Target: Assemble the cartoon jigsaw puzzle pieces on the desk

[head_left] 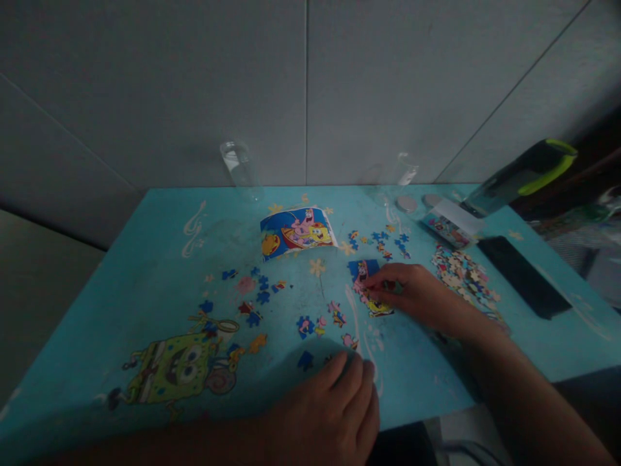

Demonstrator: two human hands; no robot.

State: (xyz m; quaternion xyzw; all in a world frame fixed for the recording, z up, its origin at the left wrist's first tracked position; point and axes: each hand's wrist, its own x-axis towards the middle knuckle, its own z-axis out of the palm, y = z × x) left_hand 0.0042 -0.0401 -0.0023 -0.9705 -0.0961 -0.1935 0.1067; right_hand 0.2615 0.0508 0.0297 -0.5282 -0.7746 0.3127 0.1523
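Note:
My right hand [407, 288] reaches over a partly joined jigsaw puzzle [365, 268], its thumb and fingertips pinched on a small puzzle piece that they mostly hide. The joined part shows blue, pink and yellow cartoon printing. My left hand [339, 401] rests near the table's front edge with its fingers curled together, and nothing shows in it. Just beyond its fingers lie loose puzzle pieces [305, 326], including a dark blue piece [305, 360]. A printed reference picture [298, 232] with a curled edge lies behind, showing cartoon figures in a boat.
More blue pieces [263, 283] are scattered at centre left. At right are a heap of pieces [463, 275], a black phone [524, 275], a small box [451, 223], and a tilted-looking bottle [521, 175]. Clear containers [241, 169] and round lids [406, 204] stand along the wall.

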